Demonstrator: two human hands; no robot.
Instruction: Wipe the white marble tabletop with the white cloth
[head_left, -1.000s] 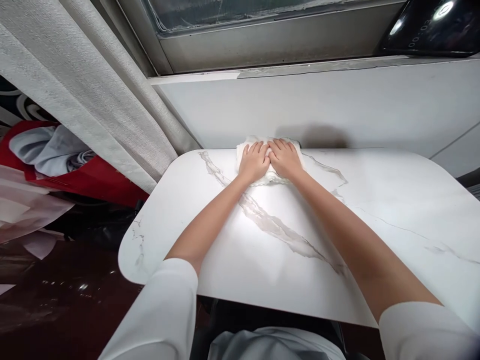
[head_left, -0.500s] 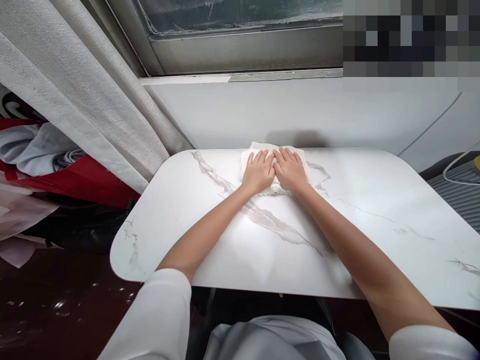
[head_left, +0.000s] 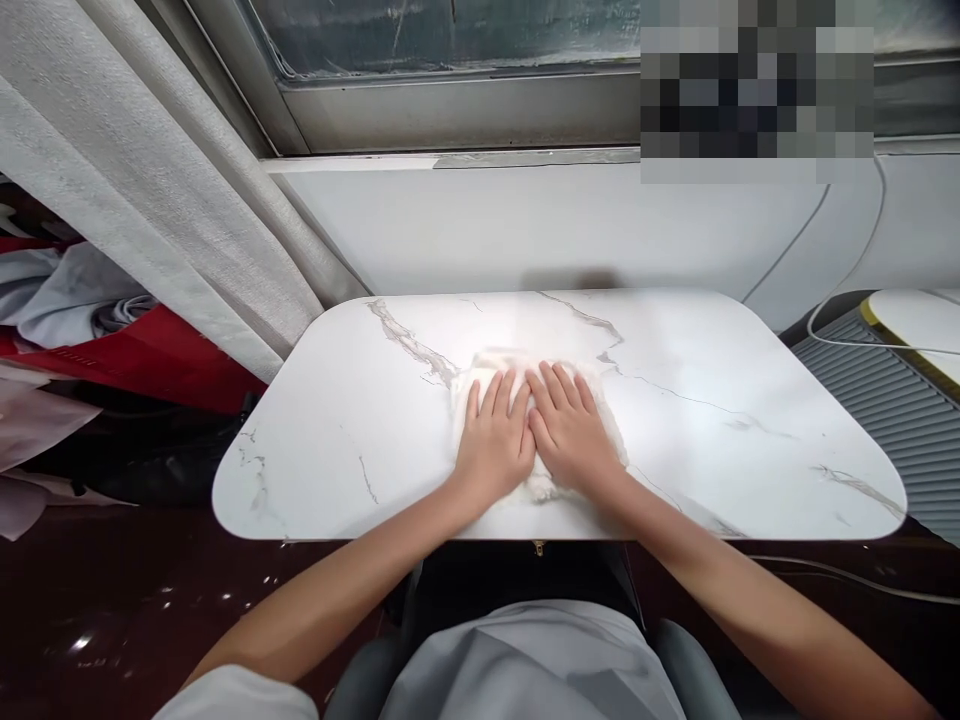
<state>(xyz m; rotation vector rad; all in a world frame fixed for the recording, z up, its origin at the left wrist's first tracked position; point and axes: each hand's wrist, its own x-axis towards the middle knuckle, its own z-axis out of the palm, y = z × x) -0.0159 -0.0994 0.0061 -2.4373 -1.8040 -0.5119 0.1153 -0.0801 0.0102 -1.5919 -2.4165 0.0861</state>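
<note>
A white cloth (head_left: 541, 488) lies spread on the white, marble-patterned tabletop (head_left: 315, 400). My left hand (head_left: 495, 440) presses flat on the cloth's left part, its fingers stretched out and pointing away from me. Beside it, my right hand (head_left: 571, 430) rests flat on the right part, fingers also extended. The two thumbs meet or nearly meet in the middle. Both palms hide much of the cloth, whose edges show around the fingers and between the wrists.
Behind the table stands a white wall panel (head_left: 450, 220) below a metal-framed window. A grey curtain (head_left: 187, 170) hangs at the left, near a red bag (head_left: 150, 360) with clothes. At the right are a ribbed grey surface (head_left: 885, 400) and a white cable (head_left: 847, 280).
Both hands and the cloth have slid toward me, from the table's far edge to nearer its front edge. The camera view has shifted slightly right.
</note>
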